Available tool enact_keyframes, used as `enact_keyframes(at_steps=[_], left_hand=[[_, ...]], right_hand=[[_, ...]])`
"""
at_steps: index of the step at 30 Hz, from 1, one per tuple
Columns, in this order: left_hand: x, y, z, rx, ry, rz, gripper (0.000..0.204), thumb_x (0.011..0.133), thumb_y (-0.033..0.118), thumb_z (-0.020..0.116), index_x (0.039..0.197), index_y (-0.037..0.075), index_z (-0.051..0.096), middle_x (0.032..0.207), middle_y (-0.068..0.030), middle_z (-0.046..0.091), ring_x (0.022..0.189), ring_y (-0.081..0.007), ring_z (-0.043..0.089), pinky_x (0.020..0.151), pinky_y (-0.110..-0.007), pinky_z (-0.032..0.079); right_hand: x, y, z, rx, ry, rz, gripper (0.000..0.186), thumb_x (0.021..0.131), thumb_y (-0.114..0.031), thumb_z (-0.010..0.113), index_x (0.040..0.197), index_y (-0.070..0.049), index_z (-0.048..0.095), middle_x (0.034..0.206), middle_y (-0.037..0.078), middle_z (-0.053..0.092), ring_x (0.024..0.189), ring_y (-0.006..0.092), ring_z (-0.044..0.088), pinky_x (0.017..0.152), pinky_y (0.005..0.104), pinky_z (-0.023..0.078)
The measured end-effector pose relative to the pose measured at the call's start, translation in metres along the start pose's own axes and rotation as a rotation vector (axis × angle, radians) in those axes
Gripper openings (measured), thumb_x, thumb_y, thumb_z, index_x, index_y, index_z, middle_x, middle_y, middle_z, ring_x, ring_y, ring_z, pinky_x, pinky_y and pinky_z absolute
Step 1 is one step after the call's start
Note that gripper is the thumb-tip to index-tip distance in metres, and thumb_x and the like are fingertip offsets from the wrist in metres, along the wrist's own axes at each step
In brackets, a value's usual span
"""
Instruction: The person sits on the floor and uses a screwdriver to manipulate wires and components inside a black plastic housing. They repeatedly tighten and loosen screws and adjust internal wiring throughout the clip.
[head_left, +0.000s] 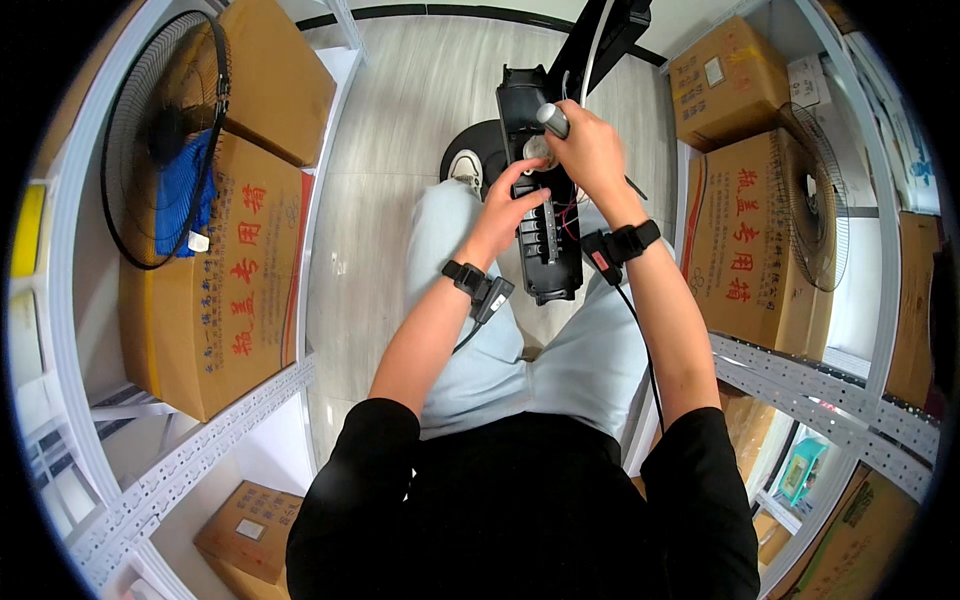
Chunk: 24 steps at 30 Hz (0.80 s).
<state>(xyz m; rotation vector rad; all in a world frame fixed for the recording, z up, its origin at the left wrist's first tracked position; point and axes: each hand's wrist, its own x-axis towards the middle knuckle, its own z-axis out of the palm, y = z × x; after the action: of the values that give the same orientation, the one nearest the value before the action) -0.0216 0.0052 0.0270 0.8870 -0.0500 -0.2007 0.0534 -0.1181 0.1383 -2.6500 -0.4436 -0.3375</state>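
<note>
While your left hand [500, 207] spreads its fingers at the black housing [552, 282], apparently to steady it, that housing sits between your legs [435, 240], likely so both hands can reach; farther right, your right hand [594, 152] wraps round the grey tool [551, 120], probably for firm control.

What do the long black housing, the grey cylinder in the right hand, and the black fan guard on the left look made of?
Black housing: probably moulded plastic, dull to satin, given its ribbed form.
Grey cylinder: smooth, slightly shiny; metal or plastic, I can't tell.
Fan guard: likely dark-coated metal wire, given its thin, even strands.
</note>
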Motion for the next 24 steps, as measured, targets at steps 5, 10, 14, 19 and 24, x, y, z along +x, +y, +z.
enact_keyframes(at_steps=[5, 10, 14, 19, 24], left_hand=[[0.003, 0.004, 0.004, 0.021, -0.019, 0.087, 0.078, 0.082, -0.007, 0.069, 0.152, 0.009, 0.038, 0.150, -0.0083, 0.043, 0.138, -0.0174, 0.039, 0.111, -0.031, 0.037], [-0.001, 0.011, 0.011, -0.086, 0.074, 0.206, 0.114, 0.079, -0.015, 0.065, 0.160, 0.019, -0.008, 0.149, -0.0148, 0.040, 0.126, -0.0218, 0.052, 0.103, -0.034, 0.046], [0.012, -0.010, -0.013, -0.180, 0.228, 0.024, 0.053, 0.085, -0.004, 0.069, 0.131, 0.002, 0.044, 0.116, -0.0115, 0.064, 0.101, -0.0214, 0.067, 0.085, -0.037, 0.057], [0.007, 0.003, -0.005, -0.374, 0.234, -0.057, 0.046, 0.087, 0.001, 0.068, 0.127, 0.007, 0.048, 0.115, -0.0106, 0.065, 0.099, -0.0241, 0.068, 0.081, -0.039, 0.059], [0.008, 0.000, -0.009, -0.382, 0.173, -0.045, 0.052, 0.084, -0.004, 0.068, 0.129, 0.008, 0.046, 0.115, -0.0097, 0.063, 0.102, -0.0242, 0.066, 0.086, -0.041, 0.057]], right_hand=[[0.003, 0.010, 0.000, 0.119, 0.121, 0.039, 0.026, 0.083, -0.018, 0.073, 0.107, -0.010, 0.067, 0.093, 0.018, 0.071, 0.086, 0.0368, 0.069, 0.071, 0.0417, 0.054], [-0.028, -0.016, -0.059, 0.330, 0.168, 0.186, 0.031, 0.082, -0.030, 0.080, 0.094, -0.005, 0.068, 0.081, 0.016, 0.069, 0.072, 0.0288, 0.069, 0.066, 0.0366, 0.052], [-0.055, -0.025, -0.105, 0.142, 0.280, -0.029, 0.028, 0.077, -0.025, 0.085, 0.091, -0.005, 0.069, 0.086, 0.009, 0.067, 0.078, 0.0227, 0.064, 0.072, 0.0327, 0.051], [-0.099, -0.015, -0.121, 0.301, 0.221, 0.165, 0.028, 0.078, -0.020, 0.084, 0.095, -0.003, 0.070, 0.089, 0.006, 0.063, 0.080, 0.0179, 0.064, 0.072, 0.0302, 0.050], [-0.136, -0.017, -0.121, 0.647, 0.113, 0.340, 0.023, 0.080, -0.011, 0.082, 0.097, -0.001, 0.071, 0.092, 0.005, 0.063, 0.077, 0.0125, 0.063, 0.065, 0.0250, 0.050]])
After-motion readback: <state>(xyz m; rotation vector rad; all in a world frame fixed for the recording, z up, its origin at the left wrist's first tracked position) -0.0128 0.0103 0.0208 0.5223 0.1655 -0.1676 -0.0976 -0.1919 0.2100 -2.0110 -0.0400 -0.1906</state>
